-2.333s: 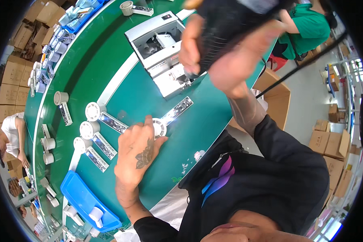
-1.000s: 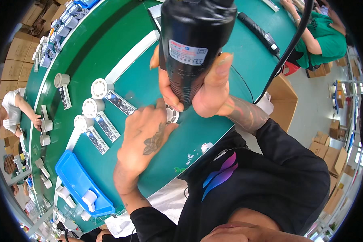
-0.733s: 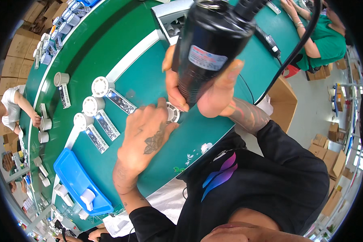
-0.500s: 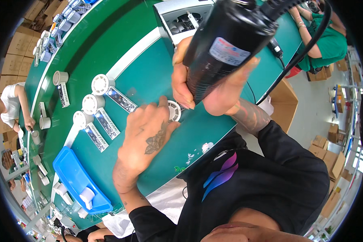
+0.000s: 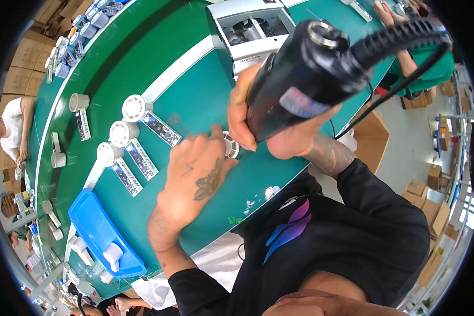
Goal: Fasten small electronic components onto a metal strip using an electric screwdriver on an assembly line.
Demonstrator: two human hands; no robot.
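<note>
My right hand (image 5: 295,134) is wrapped round a black electric screwdriver (image 5: 300,79), its cable curving off to the right. The tool leans, and its tip is hidden behind my fingers, close to a white handheld fan (image 5: 231,146). That fan lies on the green table under my left hand (image 5: 192,171), whose closed fingers press on it; only part of its round grille shows. To the left lie three similar white fans with patterned handles: an upper one (image 5: 134,109), a middle one (image 5: 122,134) and a lower one (image 5: 109,154).
A grey-white machine (image 5: 250,34) stands beyond my right hand. A blue tray (image 5: 81,210) with a white part in it is at the lower left. Another fan (image 5: 79,102) lies on the green conveyor belt (image 5: 110,68). A co-worker in green (image 5: 426,73) sits at the upper right.
The screwdriver has come down a little and shifted slightly right with my right hand. My left hand stays on the fan. At far left, a co-worker's arm has drawn in.
</note>
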